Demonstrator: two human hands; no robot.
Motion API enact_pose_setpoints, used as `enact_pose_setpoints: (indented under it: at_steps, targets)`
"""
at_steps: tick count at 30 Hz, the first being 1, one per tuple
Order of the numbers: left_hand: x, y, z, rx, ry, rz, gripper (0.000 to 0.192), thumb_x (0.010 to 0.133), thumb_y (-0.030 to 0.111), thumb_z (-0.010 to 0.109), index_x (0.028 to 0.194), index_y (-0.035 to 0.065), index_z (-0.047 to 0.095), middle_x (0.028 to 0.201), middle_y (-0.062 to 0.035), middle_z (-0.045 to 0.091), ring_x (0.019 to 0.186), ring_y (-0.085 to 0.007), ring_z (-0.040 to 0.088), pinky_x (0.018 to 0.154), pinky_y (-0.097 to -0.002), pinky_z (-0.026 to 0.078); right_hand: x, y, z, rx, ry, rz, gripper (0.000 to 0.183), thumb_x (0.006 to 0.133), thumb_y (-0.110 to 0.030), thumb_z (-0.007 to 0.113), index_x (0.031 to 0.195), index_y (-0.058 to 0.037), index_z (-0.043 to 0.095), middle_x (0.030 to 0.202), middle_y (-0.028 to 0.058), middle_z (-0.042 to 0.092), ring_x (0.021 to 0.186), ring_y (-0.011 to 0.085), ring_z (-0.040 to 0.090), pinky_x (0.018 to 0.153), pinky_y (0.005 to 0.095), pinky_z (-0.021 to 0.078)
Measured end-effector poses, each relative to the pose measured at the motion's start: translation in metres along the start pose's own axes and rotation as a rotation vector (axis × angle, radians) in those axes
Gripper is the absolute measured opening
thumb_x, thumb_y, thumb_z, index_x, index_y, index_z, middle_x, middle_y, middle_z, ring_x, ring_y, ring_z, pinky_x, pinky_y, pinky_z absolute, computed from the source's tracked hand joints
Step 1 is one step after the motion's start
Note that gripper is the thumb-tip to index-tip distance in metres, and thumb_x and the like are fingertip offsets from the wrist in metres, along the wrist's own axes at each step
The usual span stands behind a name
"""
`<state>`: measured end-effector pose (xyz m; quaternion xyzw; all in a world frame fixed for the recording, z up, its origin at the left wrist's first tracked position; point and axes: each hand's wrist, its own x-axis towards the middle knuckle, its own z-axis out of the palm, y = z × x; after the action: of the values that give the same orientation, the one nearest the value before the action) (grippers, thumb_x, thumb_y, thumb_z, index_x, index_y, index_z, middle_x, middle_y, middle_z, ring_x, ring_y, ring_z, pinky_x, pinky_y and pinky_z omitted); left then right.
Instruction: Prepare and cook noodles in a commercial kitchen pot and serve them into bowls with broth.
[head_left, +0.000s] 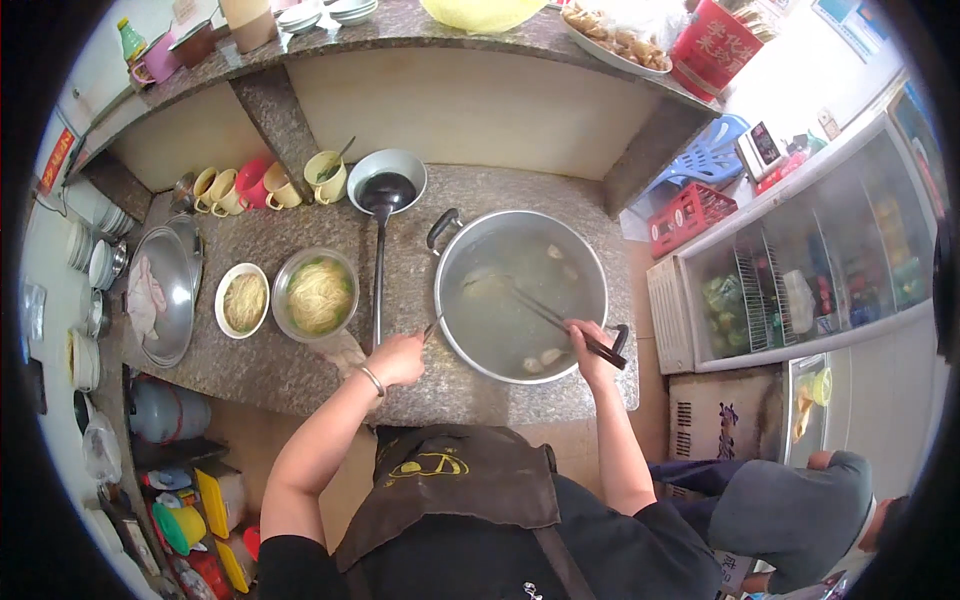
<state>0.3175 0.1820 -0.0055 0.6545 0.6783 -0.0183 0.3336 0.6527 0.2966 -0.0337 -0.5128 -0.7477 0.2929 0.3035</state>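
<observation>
A large metal pot (521, 296) of cloudy liquid stands before me, several pale pieces floating in it. My right hand (592, 349) grips a pair of long chopsticks (544, 310), their far ends in the liquid. At the pot's left rim, my left hand (397, 358) is closed on the handle of a thin metal utensil (433, 328); its far end cannot be made out. Left of the pot lies a long-handled ladle (380, 277), its head in a metal bowl (387, 161) of dark liquid. Further left are a clear bowl of noodles (319, 295) and a smaller white bowl of noodles (245, 300).
Several mugs (283, 186) line the counter's back, below a stone shelf (450, 37). A metal tray (169, 300) with a cloth sits far left. A rag (337, 352) lies near my left hand. Right are a glass-fronted fridge (810, 255) and another person (787, 517).
</observation>
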Motion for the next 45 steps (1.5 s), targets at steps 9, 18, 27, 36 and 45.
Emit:
enact_pose_setpoints:
  at_steps: [9,18,27,36,45]
  targets:
    - [-0.018,-0.059,0.033,-1.534,-0.415,-0.161,0.036,0.088,0.008,0.048,0.124,0.0032,0.044,0.077,-0.0053,0.055,0.053,-0.0094,0.051,0.046,-0.0207,0.043,0.006,0.017,-0.037,0.417,0.256,0.148,0.021,0.090,-0.015,0.054,0.095,0.0021,0.065,0.088,0.0108,0.065,0.077,0.0171,0.062,0.071,0.0286,0.0488]
    - [-0.031,0.003,0.006,-0.346,0.077,-0.132,0.047,0.079,0.008,0.048,0.124,-0.0039,0.043,0.093,-0.0254,0.062,0.071,-0.0351,0.063,0.066,-0.0398,0.052,-0.011,0.041,-0.001,0.153,0.001,0.160,0.021,0.087,-0.020,0.056,0.092,-0.0021,0.066,0.087,0.0145,0.065,0.082,0.0274,0.062,0.075,0.0346,0.0481]
    - [-0.025,-0.005,0.029,-0.779,-0.260,-0.309,0.046,0.088,0.008,0.044,0.133,0.0091,0.035,0.074,-0.0047,0.054,0.053,-0.0123,0.054,0.044,-0.0269,0.047,-0.019,0.025,-0.011,0.289,0.020,0.083,0.021,0.089,-0.017,0.054,0.094,0.0003,0.065,0.085,0.0122,0.064,0.077,0.0209,0.062,0.072,0.0312,0.0481]
    - [-0.052,-0.024,0.041,-1.497,-0.309,-0.148,0.039,0.088,0.009,0.048,0.127,0.0060,0.041,0.075,-0.0033,0.054,0.050,-0.0078,0.050,0.042,-0.0206,0.042,-0.020,0.020,-0.067,0.444,0.327,0.170,0.023,0.092,-0.016,0.052,0.096,0.0051,0.062,0.088,0.0106,0.064,0.079,0.0163,0.062,0.071,0.0281,0.0521]
    - [-0.031,0.014,0.025,-0.683,-0.037,-0.237,0.046,0.082,0.006,0.044,0.128,0.0012,0.037,0.069,-0.0129,0.059,0.055,-0.0196,0.061,0.044,-0.0326,0.049,-0.035,0.053,-0.021,0.133,0.107,0.273,0.024,0.087,-0.022,0.057,0.089,0.0012,0.065,0.074,0.0149,0.065,0.071,0.0235,0.064,0.066,0.0335,0.0496]
